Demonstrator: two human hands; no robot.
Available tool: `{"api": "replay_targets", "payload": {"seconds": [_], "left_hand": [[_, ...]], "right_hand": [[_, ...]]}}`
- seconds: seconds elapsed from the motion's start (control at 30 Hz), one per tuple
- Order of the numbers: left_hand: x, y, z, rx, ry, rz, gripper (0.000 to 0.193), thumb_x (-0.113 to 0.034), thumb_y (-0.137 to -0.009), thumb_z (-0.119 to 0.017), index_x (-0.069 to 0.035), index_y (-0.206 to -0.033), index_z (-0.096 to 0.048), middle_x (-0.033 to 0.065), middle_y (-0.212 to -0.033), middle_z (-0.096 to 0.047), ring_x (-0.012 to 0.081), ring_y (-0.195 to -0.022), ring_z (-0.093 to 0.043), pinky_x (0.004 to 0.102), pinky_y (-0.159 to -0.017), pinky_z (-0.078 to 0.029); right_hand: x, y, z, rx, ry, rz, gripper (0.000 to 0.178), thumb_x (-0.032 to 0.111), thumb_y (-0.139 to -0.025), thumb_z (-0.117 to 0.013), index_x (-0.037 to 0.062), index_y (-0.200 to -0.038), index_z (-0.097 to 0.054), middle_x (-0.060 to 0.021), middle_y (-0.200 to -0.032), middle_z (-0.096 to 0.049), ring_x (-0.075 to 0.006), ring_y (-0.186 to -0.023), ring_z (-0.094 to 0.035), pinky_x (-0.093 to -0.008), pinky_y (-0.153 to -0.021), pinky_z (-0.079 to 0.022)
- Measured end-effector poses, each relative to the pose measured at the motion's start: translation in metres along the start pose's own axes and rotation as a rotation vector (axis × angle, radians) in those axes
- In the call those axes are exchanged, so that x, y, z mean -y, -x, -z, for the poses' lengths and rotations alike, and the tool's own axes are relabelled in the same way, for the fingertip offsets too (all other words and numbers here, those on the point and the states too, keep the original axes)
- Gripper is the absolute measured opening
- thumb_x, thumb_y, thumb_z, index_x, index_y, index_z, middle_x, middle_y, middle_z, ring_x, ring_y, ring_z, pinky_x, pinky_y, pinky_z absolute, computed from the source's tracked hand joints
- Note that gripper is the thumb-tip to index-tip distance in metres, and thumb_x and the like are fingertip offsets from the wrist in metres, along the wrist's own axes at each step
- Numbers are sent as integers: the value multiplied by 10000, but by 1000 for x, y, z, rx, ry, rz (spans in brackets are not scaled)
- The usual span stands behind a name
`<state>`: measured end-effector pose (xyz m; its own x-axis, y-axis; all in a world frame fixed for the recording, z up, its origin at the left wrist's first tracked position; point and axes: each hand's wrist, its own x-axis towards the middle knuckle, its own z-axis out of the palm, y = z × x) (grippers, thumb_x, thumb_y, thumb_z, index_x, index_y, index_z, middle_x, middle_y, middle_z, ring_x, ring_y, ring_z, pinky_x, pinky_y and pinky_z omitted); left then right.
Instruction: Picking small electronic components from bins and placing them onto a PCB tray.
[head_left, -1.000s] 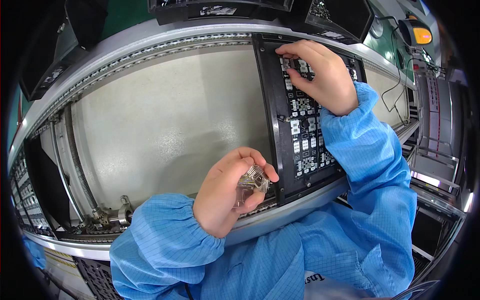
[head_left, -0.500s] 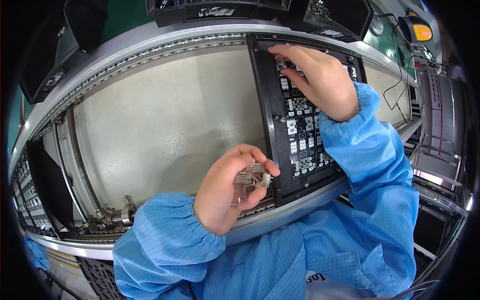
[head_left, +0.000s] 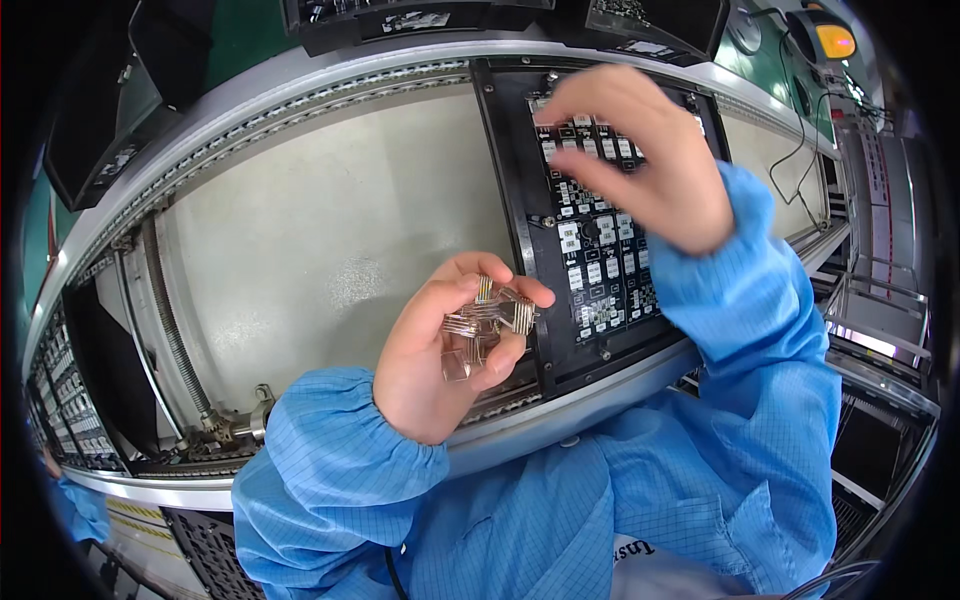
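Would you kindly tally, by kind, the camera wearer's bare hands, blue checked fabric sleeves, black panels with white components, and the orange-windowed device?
Bare left hand and bare right hand: 2
Blue checked fabric left sleeve and right sleeve: 2
Black rectangular panel beneath the right hand and similar far-left panel: 2
Dark device with orange window: 1
Total: 7

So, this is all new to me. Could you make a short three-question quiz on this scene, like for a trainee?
1. Which hand holds the small clear-and-metal parts?
2. What colour are the sleeves? a) white b) blue c) green
3. Fill in: over the black-framed panel, the right hand is ____ (open/closed).

Key: 1. The left hand. 2. b. 3. Open.
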<state>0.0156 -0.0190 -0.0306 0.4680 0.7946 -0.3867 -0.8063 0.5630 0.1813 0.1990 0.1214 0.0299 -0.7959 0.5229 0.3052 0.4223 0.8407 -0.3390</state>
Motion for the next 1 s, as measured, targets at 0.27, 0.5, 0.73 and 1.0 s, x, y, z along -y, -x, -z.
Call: {"api": "replay_targets", "payload": {"seconds": [0.27,0.5,0.73,1.0], "left_hand": [[1,5,1,43,29,-1,229,-260,-928,-433,-61,-1012,-507,134,-946,-602,145,-565,-495,229,-442,-324],[-2,6,-10,-137,-118,12,122,-54,-882,-523,-55,-1001,-497,111,-952,-597,113,-590,-493,210,-447,-322],[-3,4,-1,-171,-153,47,101,-23,-891,-490,-49,-987,-501,138,-966,-596,101,-580,-485,198,-446,-330],[-5,8,-9,0,-351,200,408,-49,-884,-484,-58,-1291,-512,108,-964,-587,85,-563,-464,192,-441,-323]], "right_hand": [[53,34,-15,124,-445,101,296,44,-730,-736,-6,-1007,-647,-117,-996,-608,-287,-866,-574,-372,-750,-471],[55,36,-12,71,-448,43,187,6,-702,-760,9,-855,-651,-112,-905,-628,-270,-798,-596,-338,-682,-490],[52,35,7,100,-441,-281,256,4,-664,-814,44,-694,-562,-42,-709,-600,-152,-637,-575,-259,-579,-455],[50,40,0,158,-505,-558,281,-5,-739,-754,22,-911,-533,-44,-817,-612,-88,-702,-572,-227,-626,-468]]}}
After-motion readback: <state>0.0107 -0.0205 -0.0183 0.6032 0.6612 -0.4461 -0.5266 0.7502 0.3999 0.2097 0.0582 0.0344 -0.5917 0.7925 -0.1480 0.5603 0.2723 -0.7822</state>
